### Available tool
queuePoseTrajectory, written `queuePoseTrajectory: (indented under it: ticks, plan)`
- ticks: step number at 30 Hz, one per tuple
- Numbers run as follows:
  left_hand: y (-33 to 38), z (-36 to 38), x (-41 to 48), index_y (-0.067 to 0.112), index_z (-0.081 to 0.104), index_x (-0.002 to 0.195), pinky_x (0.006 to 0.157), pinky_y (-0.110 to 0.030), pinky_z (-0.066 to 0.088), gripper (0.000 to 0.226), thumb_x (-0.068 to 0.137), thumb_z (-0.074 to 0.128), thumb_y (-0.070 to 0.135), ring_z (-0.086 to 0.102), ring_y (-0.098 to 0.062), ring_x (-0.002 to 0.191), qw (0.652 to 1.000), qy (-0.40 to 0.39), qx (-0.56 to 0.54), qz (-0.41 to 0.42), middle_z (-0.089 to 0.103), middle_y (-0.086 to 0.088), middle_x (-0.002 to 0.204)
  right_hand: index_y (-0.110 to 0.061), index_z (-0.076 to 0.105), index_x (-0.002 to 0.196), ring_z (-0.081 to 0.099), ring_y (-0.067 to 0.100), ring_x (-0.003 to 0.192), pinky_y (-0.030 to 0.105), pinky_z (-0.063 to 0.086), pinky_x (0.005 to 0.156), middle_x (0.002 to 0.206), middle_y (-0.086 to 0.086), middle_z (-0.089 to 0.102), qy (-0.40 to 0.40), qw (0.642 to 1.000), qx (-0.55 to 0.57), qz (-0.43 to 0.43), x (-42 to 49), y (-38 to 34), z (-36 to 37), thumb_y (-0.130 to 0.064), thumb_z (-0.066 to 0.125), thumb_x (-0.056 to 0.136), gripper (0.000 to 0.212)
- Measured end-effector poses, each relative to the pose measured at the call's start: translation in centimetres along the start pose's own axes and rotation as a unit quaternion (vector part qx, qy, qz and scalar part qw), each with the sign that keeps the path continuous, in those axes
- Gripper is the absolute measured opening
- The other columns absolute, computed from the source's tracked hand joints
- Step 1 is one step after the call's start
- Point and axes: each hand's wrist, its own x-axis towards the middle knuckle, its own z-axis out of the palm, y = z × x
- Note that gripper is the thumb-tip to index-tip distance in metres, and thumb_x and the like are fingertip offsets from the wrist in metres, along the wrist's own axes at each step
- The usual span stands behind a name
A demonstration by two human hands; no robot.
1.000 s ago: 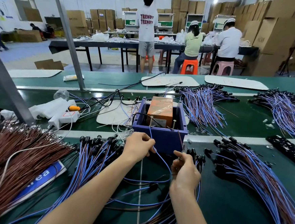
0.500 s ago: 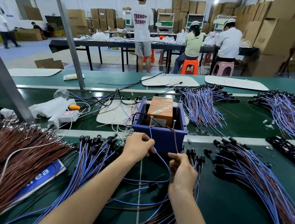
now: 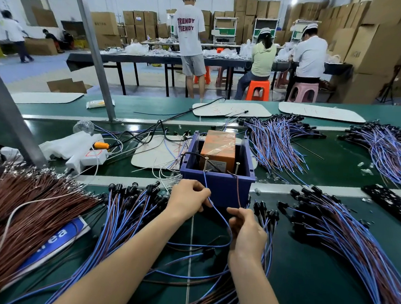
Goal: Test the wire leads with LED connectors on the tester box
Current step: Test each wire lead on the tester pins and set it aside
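Blue plastic tester box [image 3: 215,189] sits on the green belt [image 3: 316,281], dead ahead, just beyond both hands. An orange block [image 3: 219,148] wrapped in clear film stands inside it. Two metal pins stick up at the near rim.

From the left pin a blue lead [image 3: 206,182] runs down the box's front wall into the left hand [image 3: 187,198], which pinches it between thumb and curled fingers. The lead then loops on toward the right hand [image 3: 246,229]. From the right pin a brown lead [image 3: 238,193] drops to the right hand, thumb out, fingers curled on it (exact pinch point hard to see). Left hand touching the box wall or just short of it: cannot tell.

A left heap [image 3: 122,217] of blue-and-brown leads tipped with black LED connectors [image 3: 131,189] fans out left of the box, and a right heap [image 3: 332,234] lies on the other side. Far left lies a thick sheaf of brown wires [image 3: 22,209], with a white power strip [image 3: 91,156] beyond it on the belt
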Motion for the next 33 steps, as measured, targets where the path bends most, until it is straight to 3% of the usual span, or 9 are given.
queuePoseTrajectory:
  ticks: [6, 14, 18, 21, 23, 26, 28, 30, 33]
  plan:
    - [0.1, 0.0, 0.2, 0.012, 0.065, 0.071, 0.049, -0.019, 0.042, 0.014, 0.082, 0.056, 0.013, 0.052, -0.010, 0.042, 1.000, -0.009, -0.008, -0.010, 0.072, 0.001, 0.062, -0.010, 0.072, 0.053, 0.047, 0.013, 0.053, 0.024, 0.041, 0.058, 0.051, 0.000, 0.051, -0.015, 1.000, -0.009, -0.022, -0.3, -0.1, -0.1, -0.008, 0.059, 0.083, 0.033]
    - [1.1, 0.1, -0.6, 0.012, 0.063, 0.070, 0.043, -0.019, 0.040, 0.016, 0.084, 0.056, 0.010, 0.050, -0.010, 0.042, 0.998, -0.026, -0.045, -0.033, 0.073, -0.004, 0.069, -0.011, 0.074, 0.056, 0.050, 0.012, 0.057, 0.023, 0.044, 0.060, 0.053, 0.000, 0.056, -0.033, 0.998, -0.040, -0.047, -0.8, -0.4, -0.2, -0.009, 0.059, 0.086, 0.034]
    - [2.4, 0.2, -2.0, 0.012, 0.059, 0.080, 0.040, -0.014, 0.037, 0.010, 0.089, 0.054, 0.008, 0.051, -0.007, 0.044, 0.982, -0.082, -0.154, -0.074, 0.075, -0.004, 0.076, -0.022, 0.078, 0.069, 0.058, 0.006, 0.059, 0.018, 0.047, 0.052, 0.063, 0.002, 0.067, -0.119, 0.975, -0.148, -0.117, -1.5, -0.2, -0.5, -0.016, 0.055, 0.095, 0.035]
    - [3.1, -0.6, -2.7, 0.010, 0.060, 0.088, 0.047, -0.016, 0.044, 0.009, 0.091, 0.055, 0.003, 0.056, -0.009, 0.052, 0.969, -0.098, -0.217, -0.056, 0.075, -0.008, 0.085, -0.027, 0.077, 0.073, 0.052, 0.006, 0.054, 0.022, 0.042, 0.052, 0.058, 0.004, 0.064, -0.168, 0.957, -0.187, -0.145, -2.2, -0.2, -0.2, -0.019, 0.056, 0.096, 0.033]
    - [3.5, -1.0, -3.3, 0.007, 0.063, 0.099, 0.055, -0.016, 0.050, 0.012, 0.092, 0.054, 0.001, 0.058, -0.006, 0.055, 0.961, -0.116, -0.249, -0.039, 0.072, -0.010, 0.086, -0.024, 0.075, 0.069, 0.045, 0.004, 0.049, 0.016, 0.036, 0.049, 0.050, 0.001, 0.055, -0.188, 0.943, -0.204, -0.181, -2.5, -0.6, -0.1, -0.021, 0.055, 0.097, 0.034]
    - [4.2, -2.3, -4.5, 0.005, 0.069, 0.095, 0.060, -0.014, 0.052, 0.015, 0.092, 0.055, 0.000, 0.060, -0.005, 0.059, 0.944, -0.120, -0.307, -0.011, 0.068, -0.008, 0.077, -0.032, 0.069, 0.061, 0.037, 0.001, 0.043, 0.013, 0.028, 0.042, 0.045, -0.005, 0.048, -0.234, 0.907, -0.249, -0.245, -3.1, -1.4, 0.1, -0.031, 0.053, 0.094, 0.037]
    - [5.2, -3.8, -5.2, 0.008, 0.074, 0.083, 0.060, -0.014, 0.053, 0.018, 0.087, 0.058, 0.001, 0.061, -0.006, 0.060, 0.926, -0.087, -0.367, 0.023, 0.068, -0.007, 0.073, -0.037, 0.074, 0.078, 0.042, 0.002, 0.045, 0.011, 0.029, 0.045, 0.049, -0.006, 0.051, -0.273, 0.860, -0.303, -0.306, -3.0, -2.2, -0.1, -0.034, 0.052, 0.090, 0.025]
    - [6.2, -6.3, -5.9, 0.011, 0.077, 0.072, 0.060, -0.014, 0.053, 0.018, 0.077, 0.060, 0.007, 0.063, -0.006, 0.062, 0.890, -0.041, -0.449, 0.071, 0.071, -0.006, 0.073, -0.023, 0.074, 0.100, 0.053, 0.003, 0.061, 0.008, 0.036, 0.057, 0.060, -0.009, 0.055, -0.270, 0.800, -0.372, -0.385, -2.2, -3.3, -0.9, -0.024, 0.055, 0.090, 0.022]
    - [7.2, -10.6, -7.4, 0.014, 0.078, 0.074, 0.061, -0.013, 0.053, 0.014, 0.071, 0.065, 0.012, 0.067, -0.006, 0.067, 0.853, -0.002, -0.494, 0.169, 0.072, -0.003, 0.076, -0.015, 0.073, 0.103, 0.051, 0.005, 0.079, 0.012, 0.036, 0.073, 0.081, -0.011, 0.065, -0.202, 0.719, -0.460, -0.480, -0.4, -6.5, -2.1, -0.019, 0.057, 0.089, 0.022]
